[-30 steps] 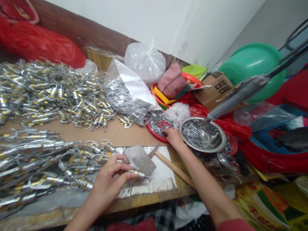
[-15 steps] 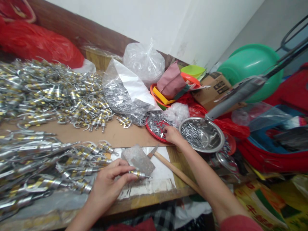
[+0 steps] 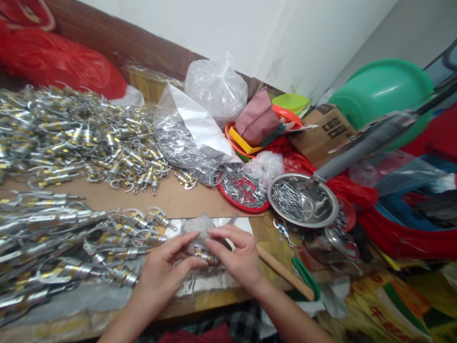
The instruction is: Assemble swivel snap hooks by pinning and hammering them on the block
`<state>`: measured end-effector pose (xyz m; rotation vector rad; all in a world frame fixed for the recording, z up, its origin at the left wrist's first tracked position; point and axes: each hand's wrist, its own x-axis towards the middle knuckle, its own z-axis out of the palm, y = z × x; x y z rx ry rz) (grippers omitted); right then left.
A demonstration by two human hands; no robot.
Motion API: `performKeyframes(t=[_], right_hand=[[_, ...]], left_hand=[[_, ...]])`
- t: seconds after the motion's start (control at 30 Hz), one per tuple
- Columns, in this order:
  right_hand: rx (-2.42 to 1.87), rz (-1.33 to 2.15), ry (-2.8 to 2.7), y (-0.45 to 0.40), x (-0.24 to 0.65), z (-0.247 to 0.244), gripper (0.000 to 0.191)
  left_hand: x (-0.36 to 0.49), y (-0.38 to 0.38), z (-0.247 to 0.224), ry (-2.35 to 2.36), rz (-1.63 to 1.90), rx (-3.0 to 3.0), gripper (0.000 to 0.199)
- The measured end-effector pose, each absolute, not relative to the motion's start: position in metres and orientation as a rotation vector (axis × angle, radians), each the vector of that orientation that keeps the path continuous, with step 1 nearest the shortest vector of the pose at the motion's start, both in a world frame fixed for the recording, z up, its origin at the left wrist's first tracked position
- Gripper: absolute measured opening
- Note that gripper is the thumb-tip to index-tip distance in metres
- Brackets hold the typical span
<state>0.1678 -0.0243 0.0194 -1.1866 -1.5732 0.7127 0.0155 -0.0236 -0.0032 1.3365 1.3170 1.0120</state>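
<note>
My left hand (image 3: 164, 267) pinches a small silver-and-brass metal fitting (image 3: 208, 257) between thumb and fingers, low over the bench. My right hand (image 3: 238, 252) meets it there, its thumb and fingertips closed close to the fitting; whatever lies between them is hidden. Behind the fingers sits a grey block (image 3: 196, 225), partly covered by the hands. A wooden handle (image 3: 285, 274) slants away from under my right hand toward the bench edge. Many similar fittings lie in rows (image 3: 64, 247) at my left.
A large heap of fittings (image 3: 89, 136) fills the back left. Small metal pieces lie in a red dish (image 3: 246, 208), beside a steel bowl (image 3: 330, 216) of pins. A clear bag (image 3: 187, 140) of metal parts stands behind. A grey tool arm (image 3: 364, 145) reaches over the bowl from the right.
My right hand has come from the red dish back to the fitting in my left hand. The left hand has stayed nearly in place. The view has shifted slightly.
</note>
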Motion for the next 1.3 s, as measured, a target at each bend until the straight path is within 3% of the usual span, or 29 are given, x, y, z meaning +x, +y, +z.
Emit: performKeyframes(t=[0.33, 0.5, 0.63, 0.8, 1.0, 1.13, 1.3], right_hand=[[-1.082, 0.828, -1.497, -0.037, 0.165, 0.011, 0.018], [-0.920, 0.429, -1.824, -0.046, 0.176, 0.007, 0.041], [-0.773, 0.107, -2.061, -0.048, 0.184, 0.008, 0.030], [-0.714, -0.031, -2.167, -0.047, 0.188, 0.020, 0.018], [-0.832, 0.201, -2.047, -0.049, 0.182, 0.019, 0.022], [-0.961, 0.467, -1.831, -0.053, 0.174, 0.018, 0.012], [-1.202, 0.758, -1.787, -0.051, 0.175, 0.025, 0.007]], left_hand=[[0.014, -0.025, 0.008, 1.154, 0.991, 1.308, 0.010], [0.010, -0.024, 0.015, 1.118, 1.031, 1.237, 0.004], [0.005, -0.024, 0.019, 1.127, 0.999, 1.419, 0.006], [0.003, -0.026, 0.019, 1.130, 1.016, 1.704, 0.008], [0.002, -0.029, 0.021, 1.109, 0.999, 1.720, 0.011], [0.005, -0.032, 0.016, 1.155, 0.882, 1.518, 0.011], [0.012, -0.039, 0.006, 1.127, 0.899, 1.140, 0.052]])
